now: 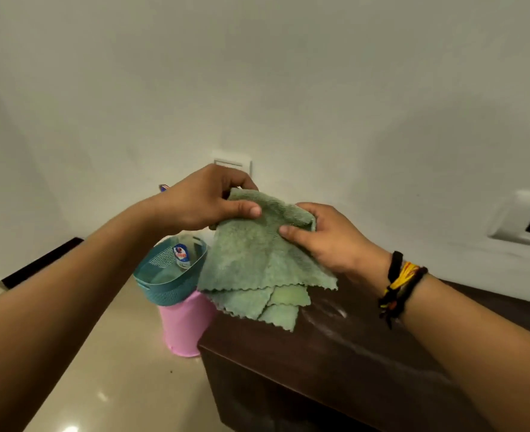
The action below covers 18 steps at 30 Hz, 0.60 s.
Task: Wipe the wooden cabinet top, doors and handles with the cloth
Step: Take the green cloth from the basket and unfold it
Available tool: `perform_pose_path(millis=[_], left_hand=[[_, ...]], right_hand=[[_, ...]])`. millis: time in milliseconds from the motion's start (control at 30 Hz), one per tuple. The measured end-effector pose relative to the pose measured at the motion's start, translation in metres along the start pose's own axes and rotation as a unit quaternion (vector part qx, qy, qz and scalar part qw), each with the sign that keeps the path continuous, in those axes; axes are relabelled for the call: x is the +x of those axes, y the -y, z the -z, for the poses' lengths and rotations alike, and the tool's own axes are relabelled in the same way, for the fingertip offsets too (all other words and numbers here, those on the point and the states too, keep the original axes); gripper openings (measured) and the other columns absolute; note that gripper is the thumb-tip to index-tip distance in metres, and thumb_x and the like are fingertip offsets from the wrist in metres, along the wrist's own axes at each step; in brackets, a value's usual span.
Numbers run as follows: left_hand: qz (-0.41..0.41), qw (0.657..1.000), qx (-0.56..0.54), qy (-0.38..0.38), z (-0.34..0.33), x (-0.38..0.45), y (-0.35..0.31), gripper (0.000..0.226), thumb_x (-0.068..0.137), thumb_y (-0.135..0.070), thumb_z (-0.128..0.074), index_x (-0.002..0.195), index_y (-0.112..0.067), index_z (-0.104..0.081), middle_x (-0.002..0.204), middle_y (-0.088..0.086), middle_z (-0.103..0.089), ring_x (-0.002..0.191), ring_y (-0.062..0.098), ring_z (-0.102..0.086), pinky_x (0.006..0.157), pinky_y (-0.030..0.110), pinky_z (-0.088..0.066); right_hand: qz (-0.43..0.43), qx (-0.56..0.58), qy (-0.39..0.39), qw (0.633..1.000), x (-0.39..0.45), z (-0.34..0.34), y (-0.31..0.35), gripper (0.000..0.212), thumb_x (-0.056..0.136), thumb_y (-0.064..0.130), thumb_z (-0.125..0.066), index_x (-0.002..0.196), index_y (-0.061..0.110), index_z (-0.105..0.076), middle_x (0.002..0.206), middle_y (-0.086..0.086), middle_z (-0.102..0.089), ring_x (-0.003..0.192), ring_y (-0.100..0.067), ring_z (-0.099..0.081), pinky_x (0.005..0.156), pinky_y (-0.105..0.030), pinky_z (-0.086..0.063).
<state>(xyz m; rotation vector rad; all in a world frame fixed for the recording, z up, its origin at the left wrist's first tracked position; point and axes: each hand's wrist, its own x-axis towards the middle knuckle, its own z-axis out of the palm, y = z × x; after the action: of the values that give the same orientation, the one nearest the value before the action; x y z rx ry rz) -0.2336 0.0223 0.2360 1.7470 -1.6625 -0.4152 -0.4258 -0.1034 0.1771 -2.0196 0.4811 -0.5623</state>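
White wall (288, 88) fills the upper view, beige tiled floor (117, 353) lower left. Dark wooden cabinet (335, 363) lower right, top showing pale dusty streaks; front face in shadow, handles can't be made out. Green cloth (257, 263) held in the air over the cabinet's left end, folded in layers, zigzag edges hanging down, not touching the top. Left hand (204, 201) pinches the cloth's upper left edge, thumb on front, fingers behind. Right hand (329, 238) grips the upper right edge, thumb pressed on the front; black, yellow and red thread bands (397, 285) on that wrist. Pink bucket (186, 322) on the floor just beside the cabinet, teal basket (170, 275) sitting on it, a labelled bottle (182, 255) inside. Wall switch plates: one (232, 162) behind the left hand, one (528, 219) far right.
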Motion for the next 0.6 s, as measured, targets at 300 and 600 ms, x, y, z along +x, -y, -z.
perform_pose_path(millis=[300, 600], left_hand=[[0.076, 0.995, 0.001, 0.067, -0.063, 0.012, 0.041, 0.033, 0.081, -0.046, -0.078, 0.086, -0.014, -0.076, 0.083, 0.014, -0.074, 0.08, 0.026, -0.07, 0.078, 0.047, -0.054], [-0.067, 0.961, 0.259, -0.076, -0.107, 0.025, 0.099, 0.031, 0.089, -0.034, -0.07, 0.12, -0.027, -0.072, 0.128, 0.0, -0.069, 0.113, 0.017, -0.066, 0.102, 0.04, -0.05]], right_hand=[[-0.037, -0.159, 0.048, 0.985, -0.003, 0.035, -0.058, 0.008, 0.091, 0.03, -0.075, 0.096, 0.023, -0.074, 0.084, 0.009, -0.073, 0.08, -0.011, -0.068, 0.074, -0.031, -0.053], [0.082, -0.485, 0.034, 0.87, 0.044, 0.029, -0.121, 0.039, 0.1, 0.023, -0.05, 0.136, 0.036, -0.06, 0.126, 0.001, -0.069, 0.118, -0.025, -0.06, 0.103, -0.041, -0.042]])
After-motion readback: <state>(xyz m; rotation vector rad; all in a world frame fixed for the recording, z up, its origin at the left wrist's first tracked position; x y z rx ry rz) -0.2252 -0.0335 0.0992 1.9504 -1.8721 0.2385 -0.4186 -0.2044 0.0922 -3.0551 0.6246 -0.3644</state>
